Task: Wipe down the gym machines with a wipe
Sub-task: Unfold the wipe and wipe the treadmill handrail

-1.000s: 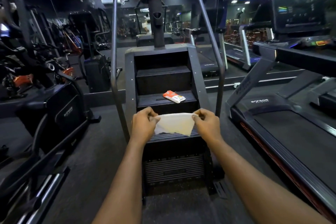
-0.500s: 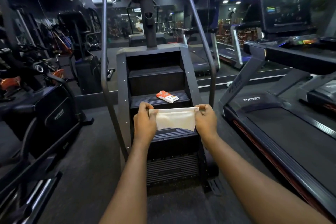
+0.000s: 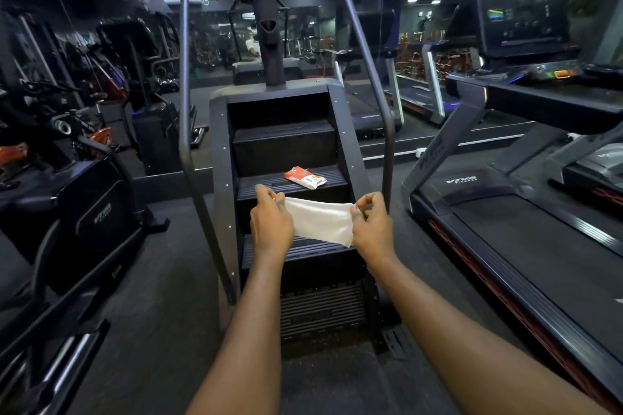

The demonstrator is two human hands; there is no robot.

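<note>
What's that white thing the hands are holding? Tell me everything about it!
It is a white wipe, thin, soft-looking and a bit crinkly, like damp fabric. It is spread open and stretched sideways in the air, and its bottom edge hangs lowest at the right corner. The left hand pinches its top left edge and the right hand pinches its top right edge. Nothing else touches it. The dark steps of the stair machine are behind it.

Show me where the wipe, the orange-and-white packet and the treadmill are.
wipe [image 3: 320, 222], head view, middle of the stretched sheet.
orange-and-white packet [image 3: 305, 177], head view, its top face.
treadmill [image 3: 526, 236], head view, its running belt.
</note>
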